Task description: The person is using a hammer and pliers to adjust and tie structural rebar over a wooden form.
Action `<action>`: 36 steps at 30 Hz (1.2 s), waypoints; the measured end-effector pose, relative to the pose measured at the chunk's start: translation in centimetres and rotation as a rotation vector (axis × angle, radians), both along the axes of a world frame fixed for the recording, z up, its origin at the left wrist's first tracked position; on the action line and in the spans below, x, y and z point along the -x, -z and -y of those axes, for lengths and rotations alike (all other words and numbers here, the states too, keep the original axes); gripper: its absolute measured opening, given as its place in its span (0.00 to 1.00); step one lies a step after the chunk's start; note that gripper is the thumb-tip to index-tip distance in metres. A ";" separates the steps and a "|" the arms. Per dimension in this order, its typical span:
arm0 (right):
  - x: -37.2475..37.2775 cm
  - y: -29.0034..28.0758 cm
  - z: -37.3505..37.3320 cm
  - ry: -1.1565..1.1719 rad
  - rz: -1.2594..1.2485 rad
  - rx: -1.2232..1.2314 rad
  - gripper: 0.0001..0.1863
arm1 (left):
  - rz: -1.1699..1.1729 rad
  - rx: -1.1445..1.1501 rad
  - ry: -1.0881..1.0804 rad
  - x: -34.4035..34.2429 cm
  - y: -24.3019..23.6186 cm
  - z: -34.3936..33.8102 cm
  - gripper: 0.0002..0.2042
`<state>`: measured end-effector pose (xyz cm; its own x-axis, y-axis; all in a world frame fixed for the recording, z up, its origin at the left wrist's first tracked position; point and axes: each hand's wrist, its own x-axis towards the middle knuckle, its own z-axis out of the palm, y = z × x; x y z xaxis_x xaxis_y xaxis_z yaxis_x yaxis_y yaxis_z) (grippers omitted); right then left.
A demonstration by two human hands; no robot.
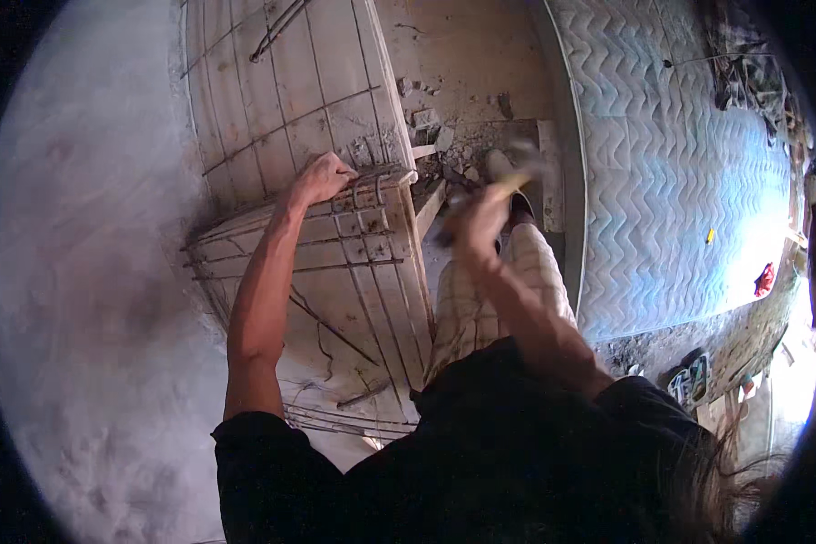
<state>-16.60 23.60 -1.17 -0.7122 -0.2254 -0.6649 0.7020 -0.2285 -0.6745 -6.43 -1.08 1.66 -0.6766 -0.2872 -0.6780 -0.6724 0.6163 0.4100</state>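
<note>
My left hand (pixel 322 178) is closed in a fist at the upper edge of a wooden board (pixel 385 178), where thin steel bars cross. What its fingers pinch, if anything, is hidden. My right hand (pixel 482 218), smeared by motion, is raised to the right of the board, gripped round a hammer (pixel 515 180). The hammer's yellow handle shows; its grey head is a blur. Below my left hand, a grid of steel bars (pixel 363 238) lies over the formwork panel (pixel 317 290). A second bar grid (pixel 272 91) covers the sloping panel beyond.
A grey plastered wall (pixel 91 272) rises on the left. Rubble (pixel 444 136) lies on the floor ahead, near my feet. A mattress with a zigzag pattern (pixel 644 199) stands along the right side. Sandals (pixel 691 376) rest at the lower right.
</note>
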 end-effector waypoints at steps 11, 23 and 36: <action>1.4 -2.3 0.4 0.057 0.028 -0.068 0.13 | 0.083 0.024 0.008 -0.6 -0.2 0.4 0.10; -0.6 11.0 -3.3 0.155 0.251 0.562 0.17 | 0.071 -0.029 0.085 2.8 0.4 -0.2 0.11; -2.6 -1.3 0.0 -0.853 0.334 0.227 0.16 | 0.051 -0.007 -0.084 -2.6 1.6 0.5 0.08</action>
<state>-14.02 23.58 0.17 -0.0279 -0.7321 -0.6806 0.8419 0.3499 -0.4109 -3.86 -1.54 0.06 -0.6150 -0.3370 -0.7128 -0.7417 0.5541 0.3780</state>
